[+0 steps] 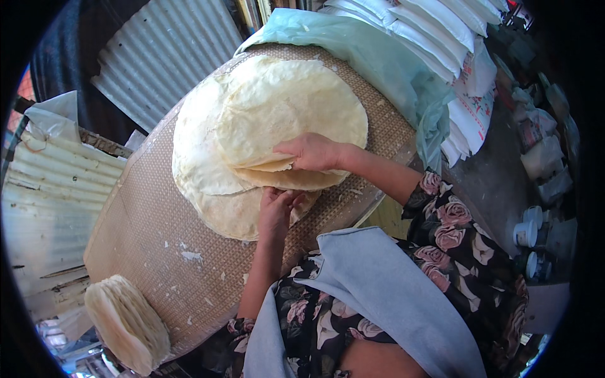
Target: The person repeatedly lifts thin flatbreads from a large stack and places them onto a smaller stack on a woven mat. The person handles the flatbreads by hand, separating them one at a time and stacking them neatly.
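Observation:
Overlapping round, thin flatbread sheets (pixel 293 104) lie in a pale pile on a woven-pattern mat (pixel 156 208). My right hand (pixel 314 151) grips the near edge of the upper sheets, thumb on top and other fingers partly hidden by the bread. That edge is raised and shows a gap between layers. Just below it, my left hand (pixel 279 203) pinches at the near rim of the layers, its fingertips partly hidden. Another sheet (pixel 231 212) lies under the left hand, and a wide one (pixel 198 137) extends out on the left of the pile.
A folded stack of flatbread (pixel 127 326) rests at the mat's near-left corner. Pale flakes (pixel 191 256) dot the mat. Green plastic sheeting (pixel 378 56) drapes over the far edge, beside stacked white sacks (pixel 435 33). Corrugated metal (pixel 170 52) stands beyond. White tubs (pixel 525 234) are at right.

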Available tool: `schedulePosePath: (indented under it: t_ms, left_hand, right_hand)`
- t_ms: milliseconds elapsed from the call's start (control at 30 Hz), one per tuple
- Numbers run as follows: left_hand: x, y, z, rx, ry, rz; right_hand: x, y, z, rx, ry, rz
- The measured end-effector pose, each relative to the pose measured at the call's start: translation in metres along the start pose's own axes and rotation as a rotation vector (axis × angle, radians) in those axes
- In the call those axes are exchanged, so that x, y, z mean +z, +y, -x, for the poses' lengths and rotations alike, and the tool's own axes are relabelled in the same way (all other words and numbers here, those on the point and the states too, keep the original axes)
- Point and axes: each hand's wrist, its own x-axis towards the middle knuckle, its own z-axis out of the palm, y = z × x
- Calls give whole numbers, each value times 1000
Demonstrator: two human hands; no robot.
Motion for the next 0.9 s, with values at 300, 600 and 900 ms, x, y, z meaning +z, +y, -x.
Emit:
schedulePosePath:
  t_ms: [300, 600, 900]
  left_hand:
    - [0, -6, -9, -70, 102, 53]
    - [10, -6, -22, 67, 216, 13]
    - [-17, 26, -10, 56, 233, -169]
  right_hand:
    - [2, -13, 12, -100, -39, -39]
    - [24, -6, 26, -166, 245, 247]
    - [-54, 23, -28, -92, 243, -217]
